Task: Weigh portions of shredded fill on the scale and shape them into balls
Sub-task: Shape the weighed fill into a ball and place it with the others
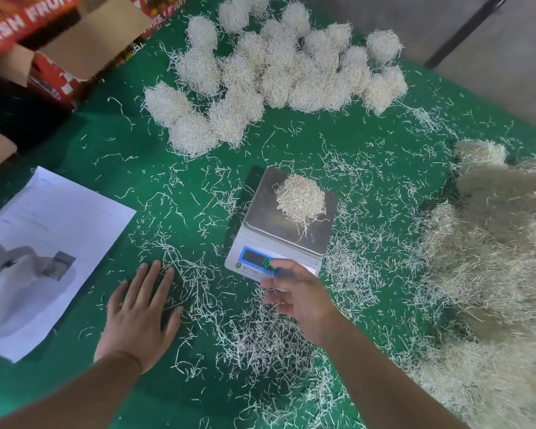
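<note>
One pale, loosely rounded clump of shredded fill (300, 198) is sitting on the white steel-topped scale (279, 224), just beyond the empty, slack-fingered right hand (297, 297), seemingly awaiting a reading; the left hand (141, 314) is lying flat, fingers spread, steadying on the green counter (106, 140).

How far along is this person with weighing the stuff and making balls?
Done: a cluster of finished balls lies at the far side of the green table. In hand: one portion sits on the scale, with the right hand hovering over its display and the left hand flat on the table. Left: a large loose pile on the right.
</note>
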Demonstrator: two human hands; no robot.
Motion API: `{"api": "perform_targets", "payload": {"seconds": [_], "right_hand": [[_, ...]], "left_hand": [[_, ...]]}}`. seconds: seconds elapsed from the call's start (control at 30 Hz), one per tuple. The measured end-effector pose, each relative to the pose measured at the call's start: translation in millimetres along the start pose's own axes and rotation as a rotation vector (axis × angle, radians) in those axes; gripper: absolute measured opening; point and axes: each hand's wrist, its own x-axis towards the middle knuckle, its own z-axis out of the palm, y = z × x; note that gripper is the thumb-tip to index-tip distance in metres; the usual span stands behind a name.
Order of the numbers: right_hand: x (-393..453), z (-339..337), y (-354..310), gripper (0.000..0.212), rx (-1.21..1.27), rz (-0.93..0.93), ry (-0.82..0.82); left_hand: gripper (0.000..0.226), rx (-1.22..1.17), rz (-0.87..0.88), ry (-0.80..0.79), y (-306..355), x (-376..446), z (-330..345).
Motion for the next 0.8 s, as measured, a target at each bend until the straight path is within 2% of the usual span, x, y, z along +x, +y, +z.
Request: {"api": "perform_targets", "payload": {"seconds": [0.07, 0.3, 0.47, 0.6, 0.7, 0.8], "right_hand": [[-3, -1, 12, 0.029, -0.016, 0.052, 0.007], [-26, -2, 70, 0.027, -0.061, 0.152, -0.019], [-36, -7, 63, 0.020, -0.026, 0.116, 0.023], [-35, -15, 15, 0.013, -0.078, -0.088, 0.150], [-25, -21, -30, 0.019, -0.236, -0.352, 0.373], [-7, -22, -74, 0.007, -0.445, -0.616, 0.543]], "left_hand": [[0.077, -0.007, 0.003, 0.004, 0, -1, 0], [0.077, -0.011, 0.010, 0.005, 0, -1, -2], [0.077, -0.016, 0.009, 0.003, 1, 0, -4], [0.077, -0.024, 0.004, -0.013, 2, -1, -7], [0.078, -0.012, 0.004, -0.020, 1, -1, -6], [0.079, -0.015, 0.001, -0.012, 0, -1, -3]]}}
